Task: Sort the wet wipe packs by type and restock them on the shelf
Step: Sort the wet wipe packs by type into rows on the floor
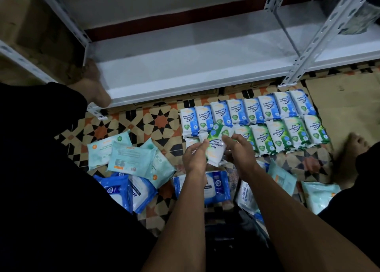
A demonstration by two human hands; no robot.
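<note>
Both my hands hold one green pine antibacterial wipe pack (216,148) above the patterned floor. My left hand (195,158) pinches its left edge and my right hand (239,150) pinches its right side. Beyond it lies a row of several blue fragrance-free antibacterial packs (246,110), and below that a row of several green pine packs (287,135). Pale teal packs (131,156) and dark blue packs (123,191) lie in a loose heap at left. The white metal shelf (185,72) stands bare behind the rows.
More loose packs lie under my arms (218,186) and at right (316,195). My knees in dark cloth frame both sides, and a bare foot (356,142) rests at right. Flat cardboard (345,99) covers the floor beside the shelf's perforated upright (304,62).
</note>
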